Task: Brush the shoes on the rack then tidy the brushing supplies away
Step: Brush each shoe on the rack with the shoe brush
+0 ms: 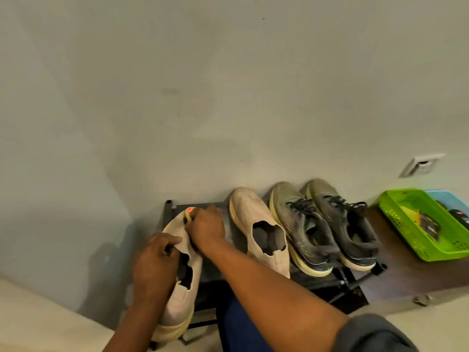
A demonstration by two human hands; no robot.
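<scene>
A black shoe rack (355, 280) stands against the wall. At its left end, my left hand (154, 265) grips the collar of a beige slip-on shoe (177, 303). My right hand (206, 228) is curled over that shoe's toe, holding a brush (189, 212) of which only an orange and yellow tip shows. The matching beige shoe (256, 219) lies beside it. Two olive-grey laced trainers (297, 224) (347, 224) stand to its right.
A green plastic basket (406, 224) with dark items sits on the brown floor at the right, a blue basket (454, 201) behind it. A wall socket (421, 165) is above them. My knee in blue cloth (243, 326) is in front of the rack.
</scene>
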